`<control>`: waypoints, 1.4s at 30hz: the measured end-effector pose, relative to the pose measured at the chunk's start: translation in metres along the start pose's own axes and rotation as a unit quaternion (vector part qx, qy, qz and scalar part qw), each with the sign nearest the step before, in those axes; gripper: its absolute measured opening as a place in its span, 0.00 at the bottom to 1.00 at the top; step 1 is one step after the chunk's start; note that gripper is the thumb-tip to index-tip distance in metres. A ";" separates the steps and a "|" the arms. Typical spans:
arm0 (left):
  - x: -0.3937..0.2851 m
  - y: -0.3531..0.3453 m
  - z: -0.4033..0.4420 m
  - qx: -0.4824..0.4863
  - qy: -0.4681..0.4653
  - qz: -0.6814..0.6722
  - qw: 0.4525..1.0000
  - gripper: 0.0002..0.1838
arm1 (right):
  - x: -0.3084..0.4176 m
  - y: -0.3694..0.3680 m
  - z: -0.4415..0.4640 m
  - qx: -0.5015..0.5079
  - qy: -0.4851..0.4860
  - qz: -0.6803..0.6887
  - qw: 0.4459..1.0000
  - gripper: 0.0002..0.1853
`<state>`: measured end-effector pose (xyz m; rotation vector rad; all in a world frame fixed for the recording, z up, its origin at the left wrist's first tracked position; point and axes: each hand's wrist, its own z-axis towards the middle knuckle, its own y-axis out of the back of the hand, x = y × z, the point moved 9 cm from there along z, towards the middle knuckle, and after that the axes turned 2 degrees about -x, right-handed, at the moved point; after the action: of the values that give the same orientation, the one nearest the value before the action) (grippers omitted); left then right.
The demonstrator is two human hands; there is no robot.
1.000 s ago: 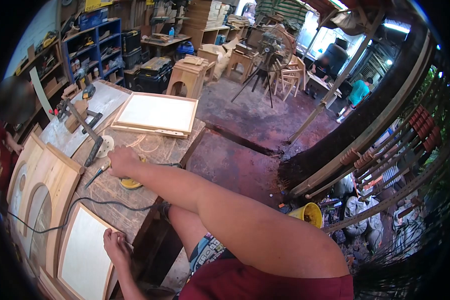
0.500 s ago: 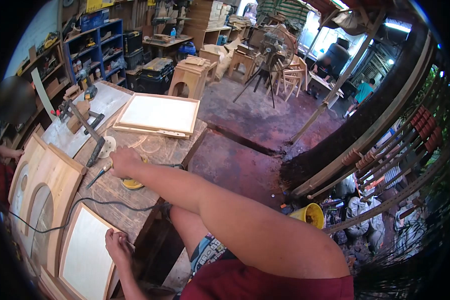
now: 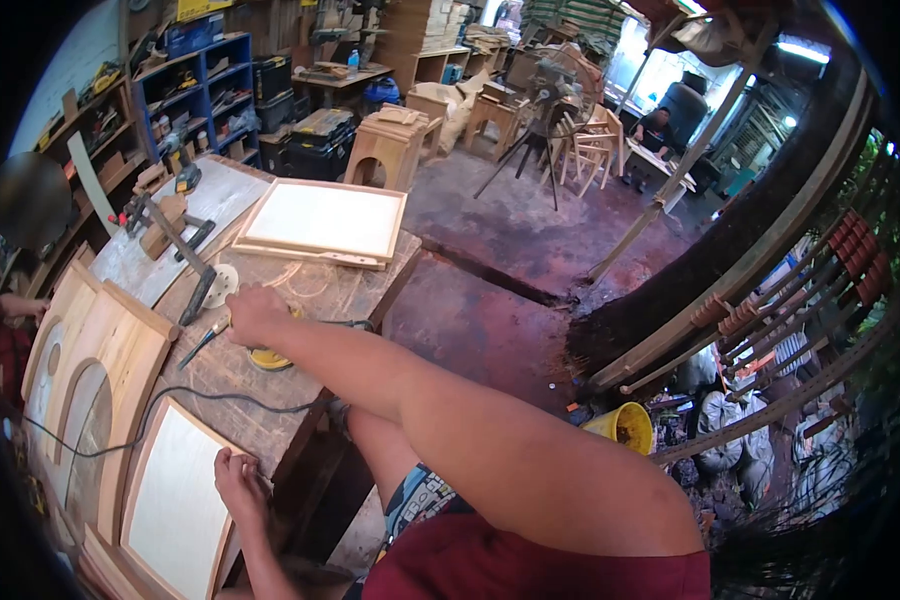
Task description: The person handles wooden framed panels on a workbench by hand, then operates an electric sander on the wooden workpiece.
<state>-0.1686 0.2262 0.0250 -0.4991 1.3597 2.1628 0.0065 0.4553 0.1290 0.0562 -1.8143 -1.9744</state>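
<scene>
A: why's the left hand [image 3: 240, 485] on that white panel with the pale wood frame [image 3: 175, 490], 8 o'clock?

B: probably steadying it on the worktop [image 3: 300, 425]. Fingers half curled at the frame's edge, can't tell if they're pinching.

A: and the right hand [image 3: 258, 312], 9 o'clock?

B: bent fingers, beside a slim dark pointed tool [image 3: 202, 342]. Grip's hidden, so can't say what it holds. Wrist partly covers the yellow round tool [image 3: 269, 360] too.
</scene>
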 end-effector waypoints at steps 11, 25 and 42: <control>0.001 0.015 0.001 -0.019 0.053 0.030 0.998 0.05 | 0.002 -0.014 0.014 0.040 -0.001 -0.053 0.998 0.33; -0.003 0.005 0.000 -0.022 0.010 0.034 0.999 0.05 | -0.018 -0.027 0.015 0.024 -0.048 0.055 0.997 0.27; 0.002 0.004 -0.012 0.034 0.049 -0.013 0.998 0.05 | -0.005 -0.010 0.003 0.019 0.009 0.005 1.000 0.29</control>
<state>-0.1726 0.2142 0.0215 -0.6009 1.4660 2.0878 0.0074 0.4599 0.1179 0.0775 -1.8366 -1.9279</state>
